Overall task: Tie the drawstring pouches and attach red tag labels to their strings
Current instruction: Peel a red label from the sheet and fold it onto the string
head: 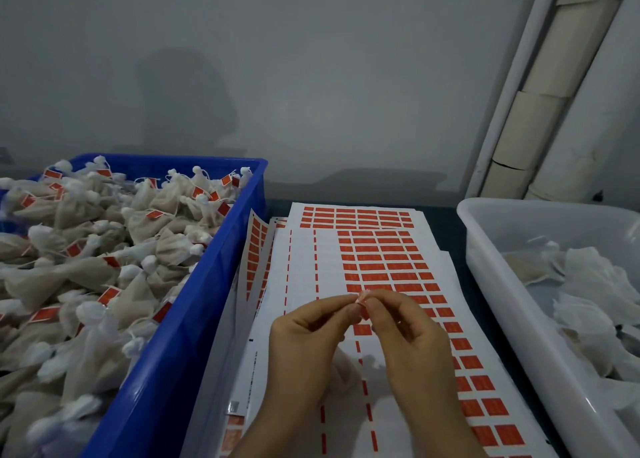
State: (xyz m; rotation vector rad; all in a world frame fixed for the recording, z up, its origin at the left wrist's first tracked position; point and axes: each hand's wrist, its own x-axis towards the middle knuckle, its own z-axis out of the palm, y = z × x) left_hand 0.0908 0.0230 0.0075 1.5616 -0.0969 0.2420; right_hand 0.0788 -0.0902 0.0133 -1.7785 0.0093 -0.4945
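Red tag label (362,301) pinched between the fingertips of both hands, held above the sticker sheet (374,270). Left hand (308,340) and right hand (412,336) both closed narrow on it, thumb against forefinger. Looks like it's being folded or pressed shut; can't make out a string inside the fold. A pale pouch (346,367) seems to hang below the hands, mostly hidden, so probably its string is what's being tagged.

Handling, my read: label is thin, light, adhesive-backed, floppy. Will stick to skin or itself if misaligned, so hold by the edges and close the fold once, squarely. String is thin and limp, needs tension to stay centred. Pouch is soft fabric, light; grab at the gathered neck.

Sheets lie on the dark tabletop (453,222) between the bins. Blue bin (194,305) on the left is heaped with tied, tagged pouches. White bin (491,284) on the right holds loose untagged ones.
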